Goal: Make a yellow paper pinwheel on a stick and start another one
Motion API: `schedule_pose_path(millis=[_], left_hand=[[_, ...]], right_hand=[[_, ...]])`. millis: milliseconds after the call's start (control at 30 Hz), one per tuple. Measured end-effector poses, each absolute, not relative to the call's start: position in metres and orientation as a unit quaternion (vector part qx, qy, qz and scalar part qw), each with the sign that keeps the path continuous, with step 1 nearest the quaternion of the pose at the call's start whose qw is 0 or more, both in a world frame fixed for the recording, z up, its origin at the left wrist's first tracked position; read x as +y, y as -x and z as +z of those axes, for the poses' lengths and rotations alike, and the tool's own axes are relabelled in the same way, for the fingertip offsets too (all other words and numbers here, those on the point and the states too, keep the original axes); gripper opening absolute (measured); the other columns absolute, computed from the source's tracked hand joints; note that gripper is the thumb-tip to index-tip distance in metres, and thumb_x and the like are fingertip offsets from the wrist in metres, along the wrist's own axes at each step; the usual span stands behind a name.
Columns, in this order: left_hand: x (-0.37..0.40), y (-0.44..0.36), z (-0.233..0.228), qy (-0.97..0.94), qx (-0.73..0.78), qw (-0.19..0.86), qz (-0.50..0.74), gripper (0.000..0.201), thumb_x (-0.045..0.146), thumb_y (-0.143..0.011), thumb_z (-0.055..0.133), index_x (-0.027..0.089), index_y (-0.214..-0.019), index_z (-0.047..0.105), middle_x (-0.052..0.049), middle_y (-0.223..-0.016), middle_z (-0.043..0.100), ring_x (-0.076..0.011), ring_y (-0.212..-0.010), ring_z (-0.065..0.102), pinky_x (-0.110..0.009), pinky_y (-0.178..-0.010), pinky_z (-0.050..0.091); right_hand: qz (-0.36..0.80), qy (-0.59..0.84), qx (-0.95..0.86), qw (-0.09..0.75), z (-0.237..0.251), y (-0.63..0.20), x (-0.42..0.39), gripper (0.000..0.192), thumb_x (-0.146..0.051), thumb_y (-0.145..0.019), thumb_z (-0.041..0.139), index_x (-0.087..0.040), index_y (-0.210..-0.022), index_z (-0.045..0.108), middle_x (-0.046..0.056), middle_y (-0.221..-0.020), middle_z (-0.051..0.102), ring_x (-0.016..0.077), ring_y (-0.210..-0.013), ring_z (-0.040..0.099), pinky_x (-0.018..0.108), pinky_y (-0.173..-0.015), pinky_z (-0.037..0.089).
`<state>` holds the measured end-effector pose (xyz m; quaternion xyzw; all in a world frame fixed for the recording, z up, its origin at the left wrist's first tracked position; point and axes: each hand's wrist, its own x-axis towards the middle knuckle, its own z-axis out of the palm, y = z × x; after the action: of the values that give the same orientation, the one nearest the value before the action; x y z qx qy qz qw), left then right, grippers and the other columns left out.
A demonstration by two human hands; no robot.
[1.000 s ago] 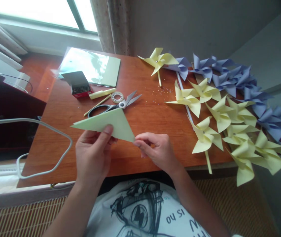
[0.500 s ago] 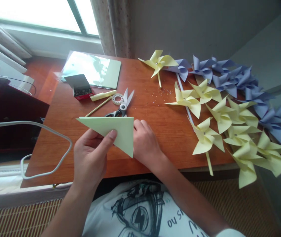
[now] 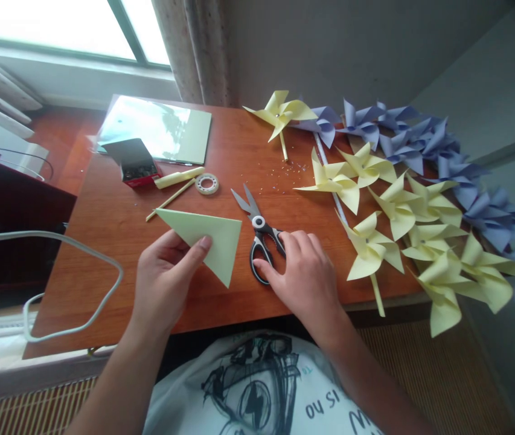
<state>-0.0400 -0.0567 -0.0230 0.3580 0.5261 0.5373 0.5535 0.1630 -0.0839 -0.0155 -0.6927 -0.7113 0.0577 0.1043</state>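
Observation:
Between thumb and fingers, my left hand (image 3: 166, 272) pinches a pale green sheet of paper folded into a triangle (image 3: 214, 241). It is held above the front part of the table, one tip pointing left. My right hand (image 3: 305, 272) grips the handles of the scissors (image 3: 258, 222), thumb at the left loop and fingers at the right one. The black-and-grey scissors have slightly parted blades that point away from me. How far the fingers go through the loops is partly hidden.
Yellow paper pinwheels (image 3: 370, 244) and purple pinwheels (image 3: 442, 142) crowd the right side. At left are a tape roll (image 3: 206, 176), a rolled paper stick (image 3: 171, 199), an open red box (image 3: 140, 172) and a shiny packet (image 3: 148, 124). A white cable (image 3: 98, 244) crosses the left edge.
My right hand has moved right, away from the folded paper, and has taken hold of the scissors. The scissors have come nearer and turned. My left hand keeps the paper, now slightly tilted.

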Motion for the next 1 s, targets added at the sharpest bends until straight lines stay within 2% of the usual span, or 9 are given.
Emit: schedule_pose_path(millis=[100, 233, 433, 533, 633, 733, 833, 1000], left_hand=[[-0.055, 0.036, -0.022, -0.375, 0.520, 0.557, 0.528, 0.024, 0.027, -0.078, 0.084, 0.019, -0.100, 0.079, -0.006, -0.099, 0.079, -0.0203, -0.087, 0.072, -0.026, -0.077, 0.059], [-0.049, 0.032, -0.017, -0.393, 0.497, 0.558, 0.536, 0.022, 0.026, -0.079, 0.082, 0.018, -0.100, 0.078, -0.005, -0.097, 0.079, -0.0193, -0.087, 0.072, -0.025, -0.076, 0.058], [-0.030, 0.022, -0.004, -0.450, 0.458, 0.535, 0.549, 0.019, 0.025, -0.082, 0.079, 0.018, -0.099, 0.077, -0.005, -0.097, 0.077, -0.0201, -0.087, 0.071, -0.026, -0.074, 0.057], [-0.019, 0.014, 0.005, -0.455, 0.427, 0.525, 0.579, 0.014, 0.024, -0.086, 0.075, 0.019, -0.099, 0.075, -0.005, -0.098, 0.075, -0.0198, -0.087, 0.070, -0.027, -0.074, 0.057], [-0.007, 0.006, 0.012, -0.459, 0.413, 0.513, 0.596, 0.013, 0.026, -0.087, 0.073, 0.020, -0.098, 0.074, -0.004, -0.095, 0.074, -0.0199, -0.085, 0.070, -0.027, -0.072, 0.057], [0.004, 0.000, 0.015, -0.468, 0.403, 0.511, 0.598, 0.014, 0.027, -0.087, 0.073, 0.020, -0.098, 0.074, -0.005, -0.097, 0.074, -0.0203, -0.087, 0.069, -0.027, -0.073, 0.057], [0.012, -0.002, 0.013, -0.470, 0.391, 0.524, 0.593, 0.014, 0.026, -0.086, 0.074, 0.020, -0.098, 0.073, -0.005, -0.099, 0.074, -0.0188, -0.086, 0.068, -0.026, -0.073, 0.055], [0.016, -0.001, 0.001, -0.447, 0.396, 0.558, 0.577, 0.009, 0.024, -0.087, 0.074, 0.019, -0.095, 0.074, -0.003, -0.090, 0.072, -0.0153, -0.079, 0.063, -0.022, -0.069, 0.050]], right_hand=[[0.059, 0.704, -0.702, 0.087, -0.013, -0.154, -0.081, 0.043, -0.047, -0.083, 0.078, -0.016, -0.109, 0.062, 0.015, -0.102, 0.070, 0.0321, -0.094, 0.063, 0.043, -0.081, 0.048], [0.067, 0.716, -0.693, 0.052, -0.009, -0.152, -0.079, 0.036, -0.044, -0.083, 0.078, -0.017, -0.102, 0.064, 0.014, -0.098, 0.070, 0.0318, -0.093, 0.065, 0.041, -0.076, 0.049], [0.105, 0.730, -0.674, 0.031, -0.001, -0.163, -0.074, 0.021, -0.037, -0.087, 0.065, -0.018, -0.094, 0.067, 0.011, -0.095, 0.070, 0.0298, -0.093, 0.067, 0.038, -0.073, 0.050], [0.193, 0.735, -0.643, 0.097, -0.002, -0.177, -0.069, 0.019, -0.038, -0.086, 0.065, -0.019, -0.089, 0.067, 0.008, -0.089, 0.071, 0.0271, -0.085, 0.069, 0.039, -0.076, 0.052], [0.387, 0.697, -0.553, 0.241, -0.008, -0.190, -0.066, 0.020, -0.036, -0.083, 0.069, -0.021, -0.095, 0.066, 0.007, -0.093, 0.073, 0.0232, -0.085, 0.071, 0.036, -0.079, 0.056], [0.557, 0.603, -0.429, 0.378, -0.018, -0.197, -0.064, 0.032, -0.037, -0.078, 0.077, -0.020, -0.101, 0.064, 0.005, -0.096, 0.072, 0.0198, -0.091, 0.071, 0.032, -0.083, 0.057], [0.601, 0.549, -0.355, 0.460, -0.023, -0.196, -0.064, 0.037, -0.044, -0.075, 0.082, -0.018, -0.096, 0.064, 0.002, -0.090, 0.067, 0.0138, -0.082, 0.065, 0.025, -0.075, 0.053], [0.627, 0.513, -0.342, 0.477, -0.026, -0.192, -0.061, 0.046, -0.056, -0.074, 0.082, -0.017, -0.087, 0.062, 0.000, -0.078, 0.060, 0.0101, -0.068, 0.055, 0.022, -0.063, 0.046]])
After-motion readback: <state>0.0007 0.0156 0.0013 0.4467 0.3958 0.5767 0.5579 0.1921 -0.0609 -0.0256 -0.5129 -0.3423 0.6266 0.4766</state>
